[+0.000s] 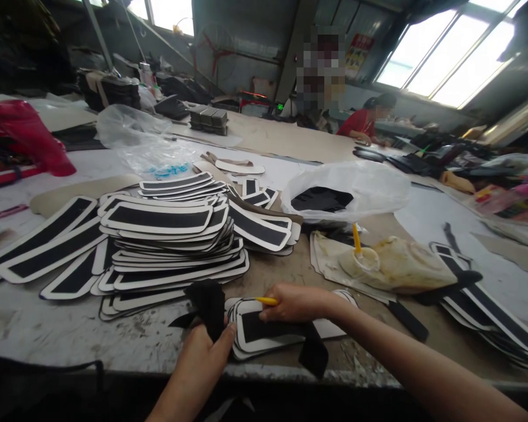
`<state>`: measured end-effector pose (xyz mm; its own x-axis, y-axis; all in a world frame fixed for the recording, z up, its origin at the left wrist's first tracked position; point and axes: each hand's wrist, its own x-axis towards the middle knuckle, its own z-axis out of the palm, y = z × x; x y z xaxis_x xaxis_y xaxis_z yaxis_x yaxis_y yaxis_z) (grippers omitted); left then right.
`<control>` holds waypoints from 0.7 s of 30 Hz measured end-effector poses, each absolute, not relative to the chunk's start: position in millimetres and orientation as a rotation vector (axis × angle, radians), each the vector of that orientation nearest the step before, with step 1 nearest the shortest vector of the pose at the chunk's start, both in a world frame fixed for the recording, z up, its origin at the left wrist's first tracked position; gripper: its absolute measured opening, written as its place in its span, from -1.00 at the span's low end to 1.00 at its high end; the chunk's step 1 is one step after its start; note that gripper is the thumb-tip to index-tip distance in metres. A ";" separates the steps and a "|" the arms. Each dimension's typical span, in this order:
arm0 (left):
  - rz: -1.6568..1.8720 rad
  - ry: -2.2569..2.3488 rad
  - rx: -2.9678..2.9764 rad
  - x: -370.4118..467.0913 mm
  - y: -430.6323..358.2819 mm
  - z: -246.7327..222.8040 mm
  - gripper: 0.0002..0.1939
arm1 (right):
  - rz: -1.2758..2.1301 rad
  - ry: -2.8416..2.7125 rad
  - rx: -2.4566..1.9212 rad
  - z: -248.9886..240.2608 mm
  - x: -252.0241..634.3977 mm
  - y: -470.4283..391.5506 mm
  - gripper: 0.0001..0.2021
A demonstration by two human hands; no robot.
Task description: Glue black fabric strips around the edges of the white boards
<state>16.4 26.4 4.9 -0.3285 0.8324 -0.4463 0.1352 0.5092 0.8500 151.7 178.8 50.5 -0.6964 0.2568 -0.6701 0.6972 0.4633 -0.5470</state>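
Clock refs centred on the small stack (268,343) of white-bordered black panels, 12 = away from the wearer. That stack sits near the table's (127,346) front edge.

Right hand (293,302): over the stack's 12 side, fingers closed round a yellow stick (267,301), which points to 9. Left hand (209,346): at 9, pinching a bunch of black strips (207,308) between thumb and fingers. Thumb is right by the stack's edge; can't tell if it touches. One loose black strip (314,353) at 4, end past the stack's edge.

Large pile (158,217) of similar panels at 10, layers uneven, some fanned out to its 9 side. Another panel pile (497,310) at 3, skewed. Yellowed bag (413,264) at 2, second yellow stick (356,237) standing up out of its near-left part. Clear plastic bag (374,187) at 1, black material (321,199) showing in it. Farther out at 1: co-worker in a red top (358,123), seated or leaning at the table, can't tell which.
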 end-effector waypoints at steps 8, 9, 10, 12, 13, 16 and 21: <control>0.661 1.953 0.799 20.9 38.3 12.5 -0.64 | -1.078 2.269 0.757 44.2 150.0 178.8 -0.79; 0.641 1.972 0.796 21.6 39.4 12.5 -0.64 | -1.064 2.268 0.759 44.0 149.8 178.5 -0.79; 0.621 1.987 0.795 22.3 40.3 12.0 -0.64 | -1.050 2.266 0.763 43.8 149.9 178.3 -0.78; 0.608 2.001 0.801 23.2 41.3 10.0 -0.63 | -1.028 2.264 0.771 43.7 150.1 178.2 -0.77; 0.608 2.006 0.804 23.4 41.3 8.9 -0.63 | -1.024 2.265 0.773 43.9 150.2 178.1 -0.77; 0.615 1.999 0.819 23.9 40.8 7.5 -0.63 | -1.012 2.263 0.775 45.9 149.7 178.0 -0.77; 0.613 2.000 0.842 24.5 41.2 11.2 -0.64 | -0.979 2.247 0.790 49.4 147.2 177.5 -0.75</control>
